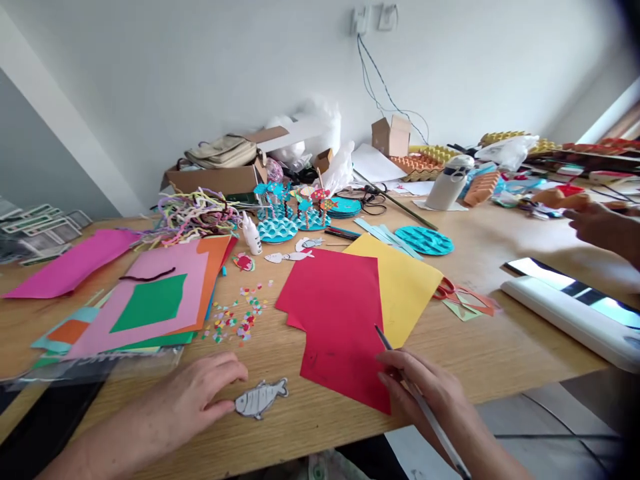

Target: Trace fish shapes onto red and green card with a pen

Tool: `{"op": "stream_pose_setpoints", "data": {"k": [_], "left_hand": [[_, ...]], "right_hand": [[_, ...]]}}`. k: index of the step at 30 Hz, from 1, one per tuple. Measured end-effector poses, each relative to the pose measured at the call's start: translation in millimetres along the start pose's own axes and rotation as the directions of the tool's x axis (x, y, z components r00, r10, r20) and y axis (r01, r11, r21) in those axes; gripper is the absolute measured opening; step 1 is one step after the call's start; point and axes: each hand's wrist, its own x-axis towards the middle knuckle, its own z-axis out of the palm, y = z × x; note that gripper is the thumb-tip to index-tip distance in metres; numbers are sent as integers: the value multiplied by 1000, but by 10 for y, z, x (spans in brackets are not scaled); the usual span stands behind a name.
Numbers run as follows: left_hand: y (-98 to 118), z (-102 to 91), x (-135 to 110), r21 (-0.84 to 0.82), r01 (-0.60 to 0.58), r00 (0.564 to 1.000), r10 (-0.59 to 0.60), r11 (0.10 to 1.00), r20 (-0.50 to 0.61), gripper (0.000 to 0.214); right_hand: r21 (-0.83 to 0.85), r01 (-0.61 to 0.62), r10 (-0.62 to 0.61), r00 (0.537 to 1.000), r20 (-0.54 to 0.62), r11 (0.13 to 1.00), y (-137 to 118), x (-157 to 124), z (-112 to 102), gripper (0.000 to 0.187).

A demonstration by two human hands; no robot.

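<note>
My right hand [425, 390] is closed around a pen [435, 421], with the pen's dark tip over the right side of a red paper sheet [340, 307]. Nearest to my left hand [213, 385] is a grey-white paper fish [261, 399] with drawn stripes, lying on the table. The thumb tip is at the fish's head, and the other fingers are curved and apart from the thumb. Partly under the red sheet lies a yellow sheet [411, 293]. Small paper confetti [240, 313] is scattered beyond my left hand.
Coloured papers [95, 320] are stacked at left, near pipe cleaners [193, 217]. A glue bottle [251, 235] and blue decorated bases [277, 229] stand farther back. Red-handled scissors [445, 288] lie right of the yellow sheet. Another person's hand [607, 230] reaches in above a white device [575, 320].
</note>
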Motion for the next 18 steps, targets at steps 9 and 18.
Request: {"op": "stream_pose_setpoints", "data": {"k": [9,18], "left_hand": [[149,54,66,-45,17,996,-12,999,94,39],[315,75,283,90,-72,983,56,993,172,33]], "right_hand": [[-122,164,-166,986,0,979,32,853,9,17],[-157,6,-56,947,-318,988,551,1299,399,22]]}}
